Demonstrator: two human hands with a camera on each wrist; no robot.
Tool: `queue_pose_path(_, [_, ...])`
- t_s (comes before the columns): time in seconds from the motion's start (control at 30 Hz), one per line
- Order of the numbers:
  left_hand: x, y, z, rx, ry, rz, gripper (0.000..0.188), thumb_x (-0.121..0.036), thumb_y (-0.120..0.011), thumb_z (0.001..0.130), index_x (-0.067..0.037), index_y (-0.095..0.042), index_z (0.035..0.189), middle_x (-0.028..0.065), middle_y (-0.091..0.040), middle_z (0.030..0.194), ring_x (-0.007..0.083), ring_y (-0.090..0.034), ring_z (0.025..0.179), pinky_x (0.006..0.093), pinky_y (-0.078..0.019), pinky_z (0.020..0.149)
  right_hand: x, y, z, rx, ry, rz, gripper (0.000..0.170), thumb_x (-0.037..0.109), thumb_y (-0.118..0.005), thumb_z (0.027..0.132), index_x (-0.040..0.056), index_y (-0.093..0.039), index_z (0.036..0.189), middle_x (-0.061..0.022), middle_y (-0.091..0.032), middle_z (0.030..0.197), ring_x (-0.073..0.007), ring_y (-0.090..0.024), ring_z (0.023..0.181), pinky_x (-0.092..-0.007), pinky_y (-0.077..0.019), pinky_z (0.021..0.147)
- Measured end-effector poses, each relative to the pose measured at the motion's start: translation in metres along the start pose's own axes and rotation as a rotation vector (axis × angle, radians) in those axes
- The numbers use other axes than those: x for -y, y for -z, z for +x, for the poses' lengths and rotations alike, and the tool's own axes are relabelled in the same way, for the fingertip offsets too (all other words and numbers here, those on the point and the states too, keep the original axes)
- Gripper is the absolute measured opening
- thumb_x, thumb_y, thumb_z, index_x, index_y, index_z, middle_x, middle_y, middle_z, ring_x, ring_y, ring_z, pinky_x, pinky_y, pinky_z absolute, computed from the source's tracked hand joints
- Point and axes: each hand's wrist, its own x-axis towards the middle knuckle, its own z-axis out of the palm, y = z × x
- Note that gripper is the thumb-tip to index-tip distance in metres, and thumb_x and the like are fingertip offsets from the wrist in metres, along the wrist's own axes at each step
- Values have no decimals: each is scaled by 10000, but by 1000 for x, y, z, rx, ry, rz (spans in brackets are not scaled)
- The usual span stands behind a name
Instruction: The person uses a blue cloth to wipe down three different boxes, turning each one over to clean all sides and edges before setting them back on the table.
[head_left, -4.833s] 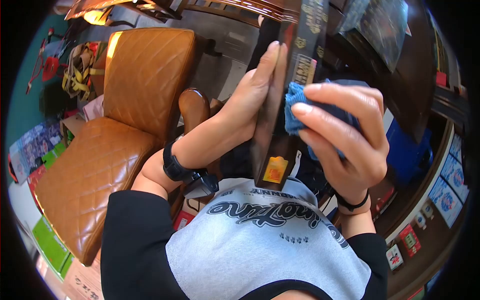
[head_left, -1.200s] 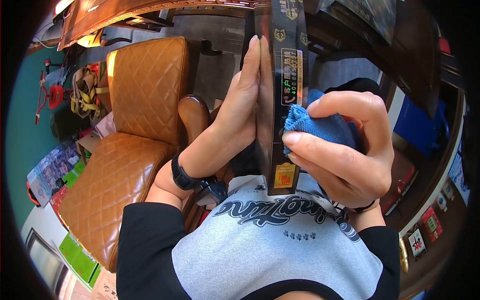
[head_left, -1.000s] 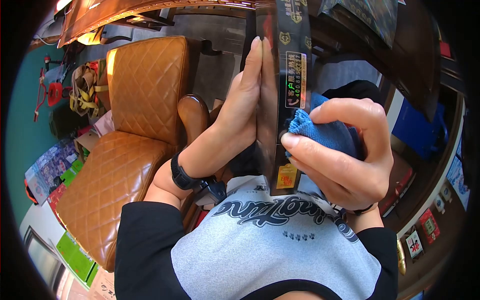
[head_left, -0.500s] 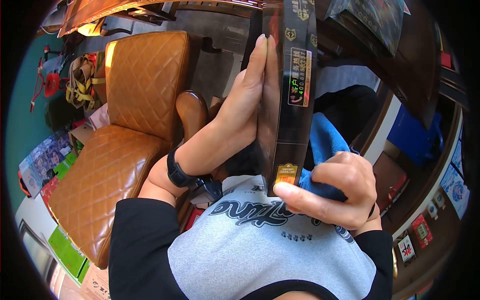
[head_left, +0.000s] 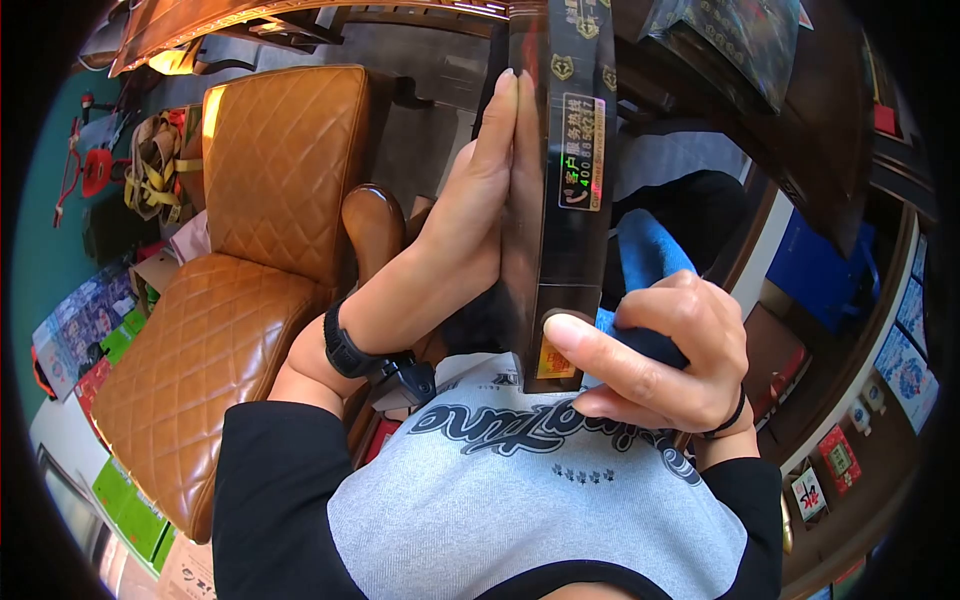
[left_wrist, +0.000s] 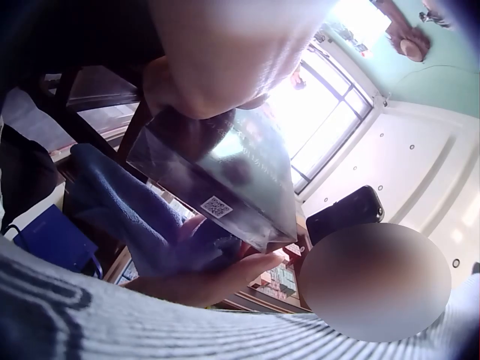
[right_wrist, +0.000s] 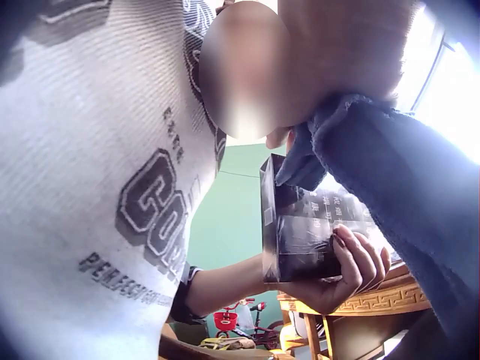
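In the centre of the head view, a long dark box (head_left: 575, 250) stood on edge in the air, running from the top of the frame down to the printed shirt (head_left: 490, 430). The left hand (head_left: 465, 215) lay flat along the box's left face there; in the right wrist view its bent fingers wrapped the box's lower edge and gripped it. At lower right of centre, the right hand (head_left: 685, 350) pinched a bunched blue cloth (head_left: 645, 250), the index fingertip just at the yellow label (head_left: 556, 363) near the box's bottom end; whether it touched could not be told. Part of the cloth stuck out above the knuckles. A tan quilted chair (head_left: 280, 165) filled the left, and another dark box (head_left: 735, 50) sat on a dark desk (head_left: 800, 160) at upper right.
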Motion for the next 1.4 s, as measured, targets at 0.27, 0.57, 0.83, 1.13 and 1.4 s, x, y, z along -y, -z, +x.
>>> queue_pose_path(0.27, [3, 2, 1, 81, -19, -131, 553, -471, -541, 1005, 1, -476, 1286, 82, -607, 889, 178, -643, 691, 273, -524, 610, -3, 18, 1, -149, 31, 284, 320, 412, -660, 931, 132, -740, 1064, -29, -500, 836, -119, -448, 599, -263, -365, 493])
queue_pose_path(0.57, [-6, -15, -4, -69, 21, -25, 577, -540, -452, 1029, -18, -488, 1272, 82, -593, 857, 187, -606, 664, 288, -501, 605, 5, -3, 31, -114, 168, 165, 410, 165, -869, 667, 122, -754, 1059, -25, -641, 976, -166, -567, 793, -239, -444, 632])
queue_pose_path(0.83, [-7, -19, -1, -148, 3, 56, 595, -604, -436, 1018, -45, -587, 1149, 60, -636, 832, 133, -624, 674, 253, -536, 609, -5, 11, 42, -129, -101, 120, 323, 52, -816, 648, 110, -772, 963, -46, -617, 905, -204, -597, 784, -301, -477, 655])
queue_pose_path(1.13, [-7, -19, 1, -197, 7, -8, 577, -591, -478, 1007, -42, -597, 1134, 47, -626, 779, 134, -612, 628, 259, -521, 556, 2, 6, 32, 2, 27, 280, 340, 35, -823, 660, 128, -778, 984, -31, -617, 882, -181, -585, 732, -290, -461, 622])
queue_pose_path(1.4, [-6, -14, 0, -131, -22, 84, 629, -615, -380, 1032, -32, -572, 1170, 57, -623, 847, 137, -602, 703, 255, -502, 643, 7, -7, 32, -19, 76, 251, 321, 49, -813, 662, 111, -778, 975, -41, -625, 889, -179, -582, 730, -285, -468, 641])
